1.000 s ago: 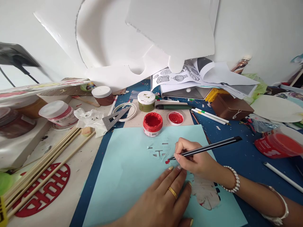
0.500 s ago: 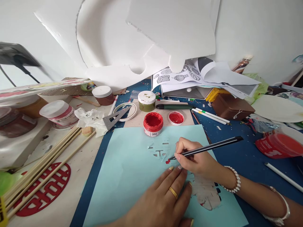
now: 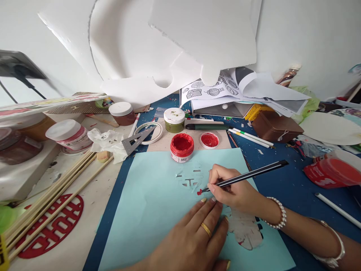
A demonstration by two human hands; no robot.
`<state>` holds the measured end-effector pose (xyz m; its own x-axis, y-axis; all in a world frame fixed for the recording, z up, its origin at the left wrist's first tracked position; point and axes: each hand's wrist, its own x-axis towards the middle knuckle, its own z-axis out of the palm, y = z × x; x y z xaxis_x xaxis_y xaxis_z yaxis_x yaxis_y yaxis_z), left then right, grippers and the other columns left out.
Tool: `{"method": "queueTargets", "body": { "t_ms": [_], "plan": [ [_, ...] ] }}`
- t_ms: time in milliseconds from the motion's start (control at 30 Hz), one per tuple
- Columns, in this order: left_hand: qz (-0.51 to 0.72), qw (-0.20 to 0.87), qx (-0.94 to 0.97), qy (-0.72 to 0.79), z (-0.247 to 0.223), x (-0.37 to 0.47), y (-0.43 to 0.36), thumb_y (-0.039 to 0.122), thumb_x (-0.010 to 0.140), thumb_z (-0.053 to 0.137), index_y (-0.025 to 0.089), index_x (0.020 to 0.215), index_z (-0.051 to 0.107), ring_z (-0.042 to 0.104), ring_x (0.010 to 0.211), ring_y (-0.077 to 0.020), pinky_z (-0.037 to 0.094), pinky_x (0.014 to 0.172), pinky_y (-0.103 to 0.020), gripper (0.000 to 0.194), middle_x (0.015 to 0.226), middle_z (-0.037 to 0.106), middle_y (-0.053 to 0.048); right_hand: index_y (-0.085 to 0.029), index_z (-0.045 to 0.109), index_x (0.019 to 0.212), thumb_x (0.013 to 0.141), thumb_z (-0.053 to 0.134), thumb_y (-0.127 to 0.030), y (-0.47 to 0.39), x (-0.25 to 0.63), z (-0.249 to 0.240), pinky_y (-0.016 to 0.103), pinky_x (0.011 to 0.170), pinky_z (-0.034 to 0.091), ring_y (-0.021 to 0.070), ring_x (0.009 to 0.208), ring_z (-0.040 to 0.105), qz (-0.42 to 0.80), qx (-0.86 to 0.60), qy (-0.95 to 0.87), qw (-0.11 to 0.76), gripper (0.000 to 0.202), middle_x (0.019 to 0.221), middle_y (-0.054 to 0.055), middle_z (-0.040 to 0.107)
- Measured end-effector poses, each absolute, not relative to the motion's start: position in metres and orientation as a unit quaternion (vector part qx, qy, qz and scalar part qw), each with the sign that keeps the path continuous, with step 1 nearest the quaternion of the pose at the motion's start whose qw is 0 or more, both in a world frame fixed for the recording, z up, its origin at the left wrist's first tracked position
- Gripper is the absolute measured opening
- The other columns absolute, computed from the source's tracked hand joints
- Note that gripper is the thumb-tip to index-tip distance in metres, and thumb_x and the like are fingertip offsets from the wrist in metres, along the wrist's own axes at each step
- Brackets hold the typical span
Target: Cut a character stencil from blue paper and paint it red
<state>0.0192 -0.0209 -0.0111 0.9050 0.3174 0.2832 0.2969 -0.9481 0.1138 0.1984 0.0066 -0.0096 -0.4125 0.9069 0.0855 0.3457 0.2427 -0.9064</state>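
My right hand (image 3: 232, 188) pinches a slim black pencil (image 3: 254, 173) with pale stripes along its shaft. Its point touches down beside a small red patch (image 3: 199, 192) on the light blue paper (image 3: 146, 195). Flat on the sheet, just below the point, lies my left hand (image 3: 191, 241) with its fingers stretched out and a ring on one. The paper has a partly cut-out pattern (image 3: 190, 182) above my fingers and a larger opening (image 3: 248, 229) at lower right. An open jar of red paint (image 3: 182, 147) stands at the paper's top edge, beside its red-smeared lid (image 3: 209, 140).
Behind the jar are a green jar (image 3: 174, 120), a dark cutter (image 3: 204, 127), a tape roll (image 3: 155, 137) and a triangle ruler (image 3: 137, 141). Wooden sticks (image 3: 56, 195) cross a red cut-out (image 3: 56, 233) at left. A red tub (image 3: 329, 171) stands at right.
Both hands stay in almost the same place. The pencil has tilted very slightly, its far end shifting a little left and down.
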Motion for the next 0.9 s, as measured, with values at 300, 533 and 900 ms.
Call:
{"method": "queueTargets", "body": {
  "t_ms": [300,533,900],
  "plan": [
    [0.15,0.035,0.976,0.157,-0.0119,0.022,-0.0191,0.035,0.092,0.031,0.01,0.11,0.055,0.048,0.109,-0.0255,0.042,0.089,-0.036,0.039,0.113,0.056,-0.013,-0.018,0.039,0.066,0.077,0.048,-0.012,0.0069,0.1975,-0.0087,0.018,0.045,0.029,0.0066,0.049,0.034,0.429,-0.431,-0.724,0.324,0.016,0.058,-0.005,0.041],
    [0.154,0.043,0.974,0.159,-0.0126,0.019,-0.0214,0.035,0.091,0.034,0.01,0.111,0.054,0.047,0.11,-0.0254,0.041,0.091,-0.036,0.038,0.114,0.056,-0.013,-0.018,0.038,0.066,0.077,0.048,-0.012,0.0072,0.1978,-0.0088,0.019,0.045,0.029,0.0067,0.049,0.034,0.432,-0.439,-0.721,0.316,0.016,0.058,-0.005,0.041],
    [0.148,0.054,0.975,0.159,-0.0101,0.0207,-0.0204,0.036,0.09,0.036,0.01,0.112,0.054,0.047,0.11,-0.0258,0.04,0.091,-0.037,0.038,0.114,0.055,-0.013,-0.018,0.039,0.067,0.078,0.047,-0.014,0.0064,0.1982,-0.0067,0.02,0.046,0.03,0.0075,0.05,0.035,0.437,-0.437,-0.726,0.303,0.014,0.059,-0.005,0.042]
  ]
}}
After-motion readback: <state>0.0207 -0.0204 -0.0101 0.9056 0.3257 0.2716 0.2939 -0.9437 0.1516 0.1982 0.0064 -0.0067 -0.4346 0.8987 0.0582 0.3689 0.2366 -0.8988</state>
